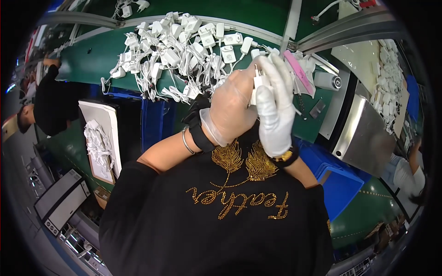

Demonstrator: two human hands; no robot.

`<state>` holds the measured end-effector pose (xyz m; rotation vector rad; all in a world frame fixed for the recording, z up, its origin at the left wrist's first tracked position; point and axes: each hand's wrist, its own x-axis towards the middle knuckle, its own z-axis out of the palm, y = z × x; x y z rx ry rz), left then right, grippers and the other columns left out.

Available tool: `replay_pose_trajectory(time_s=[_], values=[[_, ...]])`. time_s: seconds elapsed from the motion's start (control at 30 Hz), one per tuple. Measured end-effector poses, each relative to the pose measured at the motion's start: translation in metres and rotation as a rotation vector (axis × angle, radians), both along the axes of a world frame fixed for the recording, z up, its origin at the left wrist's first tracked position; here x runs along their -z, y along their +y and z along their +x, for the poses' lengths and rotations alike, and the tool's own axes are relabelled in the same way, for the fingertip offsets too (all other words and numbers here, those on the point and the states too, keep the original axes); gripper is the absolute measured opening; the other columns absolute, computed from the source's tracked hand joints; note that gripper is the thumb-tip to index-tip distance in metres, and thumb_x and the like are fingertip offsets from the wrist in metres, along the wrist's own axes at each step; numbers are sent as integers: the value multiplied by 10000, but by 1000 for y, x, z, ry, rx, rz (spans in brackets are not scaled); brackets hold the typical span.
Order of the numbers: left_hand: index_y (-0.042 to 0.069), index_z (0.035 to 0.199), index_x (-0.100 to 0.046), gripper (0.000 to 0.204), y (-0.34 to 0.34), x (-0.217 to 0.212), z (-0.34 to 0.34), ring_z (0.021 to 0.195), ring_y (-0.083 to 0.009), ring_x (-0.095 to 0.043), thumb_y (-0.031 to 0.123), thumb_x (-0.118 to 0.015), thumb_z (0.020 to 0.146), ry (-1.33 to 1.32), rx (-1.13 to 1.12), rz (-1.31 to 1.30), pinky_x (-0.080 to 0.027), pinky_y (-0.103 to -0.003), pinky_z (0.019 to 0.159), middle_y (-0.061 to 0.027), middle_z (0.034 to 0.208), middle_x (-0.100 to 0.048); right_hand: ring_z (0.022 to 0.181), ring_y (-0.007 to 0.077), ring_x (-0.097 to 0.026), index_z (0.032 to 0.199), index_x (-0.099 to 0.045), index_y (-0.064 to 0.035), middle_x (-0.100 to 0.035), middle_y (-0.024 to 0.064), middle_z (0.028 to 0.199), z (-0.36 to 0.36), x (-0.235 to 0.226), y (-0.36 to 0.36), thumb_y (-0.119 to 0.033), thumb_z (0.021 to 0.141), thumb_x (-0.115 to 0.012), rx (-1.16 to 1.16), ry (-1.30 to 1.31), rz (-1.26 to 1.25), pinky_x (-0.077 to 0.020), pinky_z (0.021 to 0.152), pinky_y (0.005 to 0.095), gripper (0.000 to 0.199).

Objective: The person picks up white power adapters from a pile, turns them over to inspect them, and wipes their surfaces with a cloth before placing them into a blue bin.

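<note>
Above the bench's near edge, a white plug-in power adapter [259, 82] is held between my two hands, its metal pins pointing up. My left hand [234, 99], in a thin see-through glove, closes around its left side; the fingertips are partly hidden. From the right, my right hand [276, 103], in a white glove, grips it with the thumb across its front and the fingers behind. Just beyond lies a large heap of white adapters [177, 53] with coiled cables on the green bench [96, 64].
Right of my hands lie a pink strip [298, 71], a silver cylindrical-ended device [328, 81] and a small dark block [317, 109]. Blue bins [338, 184] stand below the bench. At left, a white tray [117, 138] holds cables. Another person [50, 99] works at far left.
</note>
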<state>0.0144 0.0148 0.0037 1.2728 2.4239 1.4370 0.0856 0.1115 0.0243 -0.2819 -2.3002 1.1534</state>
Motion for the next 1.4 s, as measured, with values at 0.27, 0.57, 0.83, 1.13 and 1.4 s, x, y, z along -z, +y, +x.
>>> replay_pose_trajectory(time_s=[0.27, 0.57, 0.83, 1.13, 1.4], values=[[-7, 1293, -435, 740, -5, 13, 7, 820, -309, -581, -23, -747, 622, -115, 7, 229, -485, -358, 707, -151, 971, -590, 1157, 227, -520, 1256, -531, 30, -467, 142, 1326, -4, 18, 17, -177, 960, -506, 49, 121, -1148, -409, 996, 314, 363], [-16, 1261, -458, 651, -13, 7, 8, 939, -239, -571, -29, -744, 677, -389, 76, 293, -456, -318, 837, -110, 1072, -558, 1038, 173, -571, 1351, -402, -7, -577, 141, 1160, 9, 18, -5, -224, 976, -505, -79, 147, -628, -467, 889, 276, 445], [-7, 1292, -449, 555, -11, 2, -16, 1172, -248, -463, 195, -679, 829, -453, 138, 147, -382, -352, 985, -153, 1195, -493, 1085, 171, -532, 1372, -384, -13, -544, 82, 1195, -2, 33, 8, -271, 912, -620, 149, -71, -1005, -417, 944, 281, 577], [-16, 1304, -448, 497, 18, 14, -61, 1195, -333, -471, 354, -428, 973, -640, 420, 66, -366, -369, 1012, -214, 1289, -468, 1027, 214, -558, 1327, -408, -21, -542, 112, 1181, -18, 57, 21, -553, 880, -509, 3, 229, -1144, -470, 875, 361, 702], [131, 1274, -512, 431, 146, 105, -235, 1227, -336, -467, 172, -557, 847, 334, 125, -340, -406, -418, 990, -175, 1323, -480, 580, 209, -506, 1251, -462, -45, -550, 111, 854, -24, -2, 48, -640, 914, -312, -126, 409, -1891, -388, 449, 314, 700]])
